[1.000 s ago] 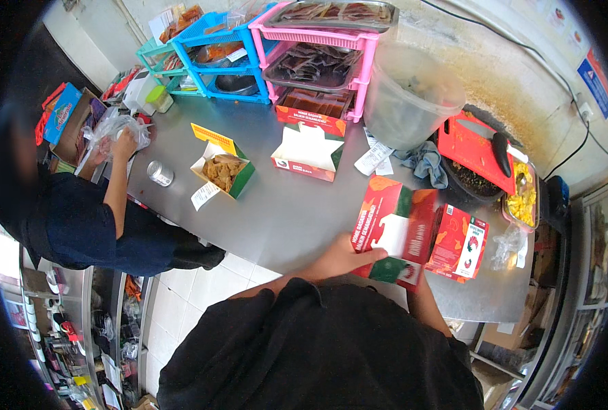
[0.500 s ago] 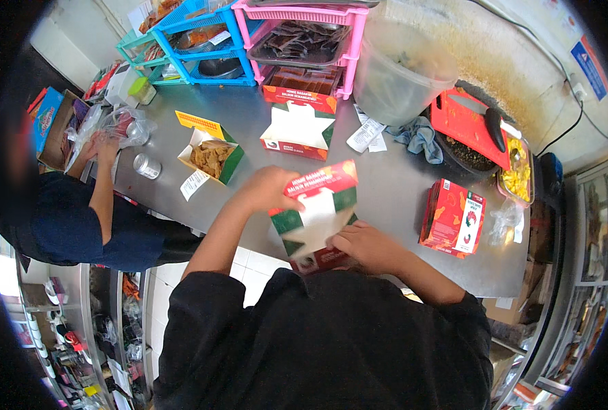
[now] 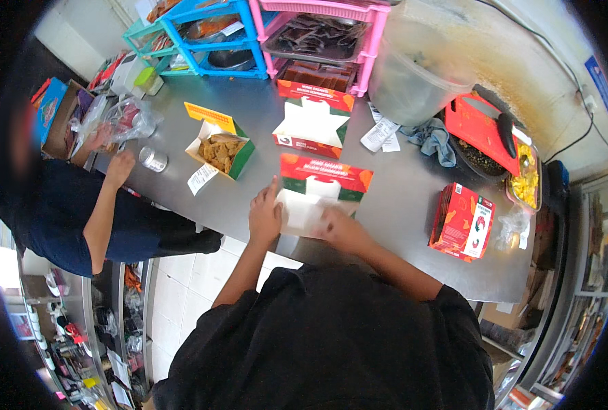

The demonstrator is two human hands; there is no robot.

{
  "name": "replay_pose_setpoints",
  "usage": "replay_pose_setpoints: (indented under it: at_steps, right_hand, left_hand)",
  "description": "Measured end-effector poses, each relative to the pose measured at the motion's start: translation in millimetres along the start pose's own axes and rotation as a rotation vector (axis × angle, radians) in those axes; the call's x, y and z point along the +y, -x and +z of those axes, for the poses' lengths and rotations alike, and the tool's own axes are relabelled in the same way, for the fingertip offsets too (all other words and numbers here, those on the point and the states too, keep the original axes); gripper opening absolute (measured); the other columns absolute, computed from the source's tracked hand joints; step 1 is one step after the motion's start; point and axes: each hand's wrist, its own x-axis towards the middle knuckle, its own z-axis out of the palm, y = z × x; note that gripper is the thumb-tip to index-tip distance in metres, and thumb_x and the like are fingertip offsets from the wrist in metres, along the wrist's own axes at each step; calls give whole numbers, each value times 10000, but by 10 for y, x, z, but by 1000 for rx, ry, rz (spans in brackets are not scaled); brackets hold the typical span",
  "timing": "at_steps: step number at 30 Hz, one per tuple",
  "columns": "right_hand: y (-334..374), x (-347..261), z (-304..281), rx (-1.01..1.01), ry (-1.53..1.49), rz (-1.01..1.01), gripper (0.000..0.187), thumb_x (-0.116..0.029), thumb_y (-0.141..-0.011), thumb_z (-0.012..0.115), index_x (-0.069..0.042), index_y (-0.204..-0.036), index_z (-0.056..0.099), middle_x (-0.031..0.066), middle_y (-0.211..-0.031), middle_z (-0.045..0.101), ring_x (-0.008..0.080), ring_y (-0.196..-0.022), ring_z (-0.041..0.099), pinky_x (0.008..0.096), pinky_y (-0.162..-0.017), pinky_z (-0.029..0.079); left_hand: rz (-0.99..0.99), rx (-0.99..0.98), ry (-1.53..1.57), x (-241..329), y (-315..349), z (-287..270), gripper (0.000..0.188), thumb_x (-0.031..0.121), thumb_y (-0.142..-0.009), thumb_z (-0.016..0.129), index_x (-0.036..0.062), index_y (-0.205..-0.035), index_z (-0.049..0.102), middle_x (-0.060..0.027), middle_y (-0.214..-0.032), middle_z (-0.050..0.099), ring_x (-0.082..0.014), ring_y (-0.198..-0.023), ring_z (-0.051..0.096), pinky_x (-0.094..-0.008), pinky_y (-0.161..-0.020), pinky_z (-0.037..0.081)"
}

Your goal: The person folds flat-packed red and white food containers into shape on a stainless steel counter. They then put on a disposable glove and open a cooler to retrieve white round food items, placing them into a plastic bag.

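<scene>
An open red, green and white cardboard food box stands on the steel table in front of me, its printed lid flap raised at the back. My left hand grips the box's left side, fingers pointing away from me along the wall. My right hand is at the box's near right part, its fingers smeared by motion. Just behind stands a second open box, white inside. To the left, an open yellow and green box holds brown fried food, with a printed slip at its near side.
Flat red cartons are stacked at right. Behind are a red cutting board, a blue cloth, a cloudy bucket and pink tiered trays. At left, a co-worker's arm is near a small jar.
The box has gone from tilted near my body to standing on the table, farther away. My left hand moved from its raised flap to its left side. The co-worker's near hand drew back from the bag.
</scene>
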Motion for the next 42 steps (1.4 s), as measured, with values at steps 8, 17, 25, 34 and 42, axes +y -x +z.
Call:
replay_pose_setpoints:
  at_steps: [8,17,25,34,42]
  right_hand:
    - [-699,294,-105,367,-131,-10,358,-179,-868,571,21,-1160,513,208,-1181,486,338,-1069,527,401,-944,414]
    - [-89,33,-837,395,358,-394,523,-111,-732,672,-62,-1221,494,155,-1281,441,364,-1246,382,479,-1042,326]
    - [1827,1131,-1394,326,769,521,774,-124,-715,682,-146,-1408,339,209,-1446,279,402,-1326,282,489,-1048,312]
    - [2124,692,-1780,928,266,320,318,-105,-903,523,-33,-1207,461,103,-1126,594,271,-986,586,364,-897,437]
    - [1158,337,-1463,1105,-1127,135,483,-213,-950,504,-56,-1344,272,117,-1258,429,197,-1176,406,344,-972,358]
  left_hand:
    - [-53,301,192,-377,-594,-18,276,143,-781,648,43,-1037,628,-194,-878,649,-358,-851,624,-432,-753,481]
    - [88,473,-216,-87,-1188,-296,594,180,-737,725,95,-1262,460,-155,-1129,549,-341,-1043,525,-446,-855,431]
    - [354,762,93,666,-454,-37,485,102,-777,631,-10,-1211,446,-207,-1164,438,-358,-1103,416,-443,-935,345]
    - [740,-31,521,1982,-102,252,382,119,-795,646,9,-1138,521,-171,-1180,464,-317,-1107,454,-435,-961,354]
    - [183,-780,952,2406,84,67,341,328,-968,479,17,-1076,566,1,-861,574,-57,-776,519,-220,-702,417]
